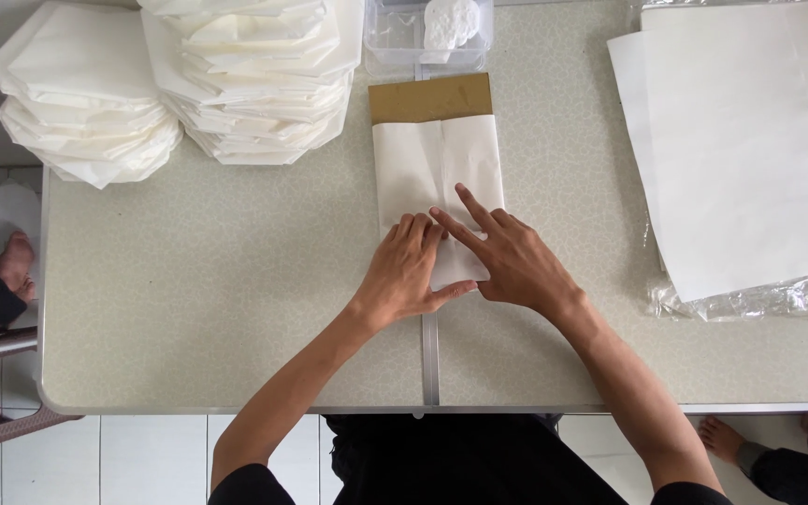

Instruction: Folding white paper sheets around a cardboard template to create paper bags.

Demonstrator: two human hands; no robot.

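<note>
A sheet of white paper (437,164) lies folded around a brown cardboard template (430,98) in the middle of the table. Both my hands press on its near end. My left hand (406,273) lies flat with the fingers together on the lower left part of the fold. My right hand (507,254) rests on the lower right part, index finger stretched out along the paper. The two hands touch at the fingertips. The near edge of the paper is partly hidden under them.
Two tall stacks of folded white paper bags (86,89) (259,79) stand at the back left. A pile of flat white sheets on clear plastic (750,140) lies at the right. A clear plastic box (427,33) sits behind the template. Someone's feet show at the left and lower right.
</note>
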